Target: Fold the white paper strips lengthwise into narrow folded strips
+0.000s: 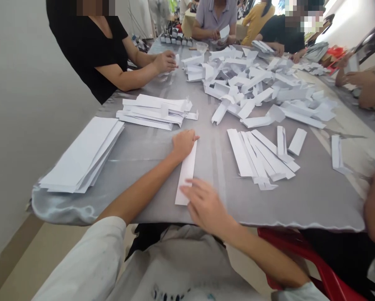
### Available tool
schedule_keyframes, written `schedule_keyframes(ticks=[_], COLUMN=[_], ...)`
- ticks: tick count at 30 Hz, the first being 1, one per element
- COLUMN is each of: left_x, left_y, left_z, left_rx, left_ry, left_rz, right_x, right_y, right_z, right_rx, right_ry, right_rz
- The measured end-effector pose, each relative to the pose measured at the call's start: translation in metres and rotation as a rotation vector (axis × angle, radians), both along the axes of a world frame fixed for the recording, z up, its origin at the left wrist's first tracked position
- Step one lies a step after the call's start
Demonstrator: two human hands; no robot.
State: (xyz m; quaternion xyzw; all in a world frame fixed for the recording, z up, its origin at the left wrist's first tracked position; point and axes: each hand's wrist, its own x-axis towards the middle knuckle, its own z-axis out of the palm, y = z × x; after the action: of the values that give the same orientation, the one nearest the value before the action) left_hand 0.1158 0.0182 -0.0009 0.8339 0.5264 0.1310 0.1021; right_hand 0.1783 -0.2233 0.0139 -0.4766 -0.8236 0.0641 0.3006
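A narrow white folded paper strip lies lengthwise before me on the grey cloth. At its far end, my left hand is closed with curled fingers, gripping or pressing the paper. My right hand, slightly blurred, hovers at or lightly touches the near end, its fingers stretched and apart. To the left is a stack of flat white sheets. Beyond my left hand lies a pile of folded white strips. More folded strips fan out on the right.
A large heap of folded white paper pieces covers the table's far middle. A person in black sits at the left; others sit along the far and right sides. A red chair stands at my right. The table's near edge runs before me.
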Motion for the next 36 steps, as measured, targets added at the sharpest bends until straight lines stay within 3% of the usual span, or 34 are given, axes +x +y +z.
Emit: schedule_keyframes(ticks=[3,7,13,19,23,27,36], left_x=[0.001,0.002,0.001,0.000,-0.007,-0.013,-0.012], left_y=[-0.001,-0.002,0.000,0.006,0.010,0.013,0.014], left_z=[0.001,0.001,-0.003,-0.011,-0.013,-0.013,-0.014], left_rx=[-0.007,-0.006,-0.024,-0.037,-0.061,-0.071,-0.079], left_ry=[0.001,-0.024,-0.103,-0.179,-0.319,-0.535,-0.554], left_rz=[0.004,-0.003,-0.009,-0.013,-0.031,0.038,0.063], right_x=[0.016,0.021,0.002,-0.018,-0.023,-0.024,-0.022], right_y=[0.036,0.045,-0.006,-0.052,-0.061,-0.059,-0.066], right_z=[0.003,-0.005,-0.014,-0.009,-0.002,-0.005,-0.018], right_rx=[-0.169,-0.258,-0.168,-0.033,-0.013,0.061,-0.028], right_ry=[-0.162,-0.253,-0.329,-0.473,-0.381,-0.223,-0.082], right_rz=[-0.203,-0.199,-0.166,-0.099,-0.119,-0.178,-0.157])
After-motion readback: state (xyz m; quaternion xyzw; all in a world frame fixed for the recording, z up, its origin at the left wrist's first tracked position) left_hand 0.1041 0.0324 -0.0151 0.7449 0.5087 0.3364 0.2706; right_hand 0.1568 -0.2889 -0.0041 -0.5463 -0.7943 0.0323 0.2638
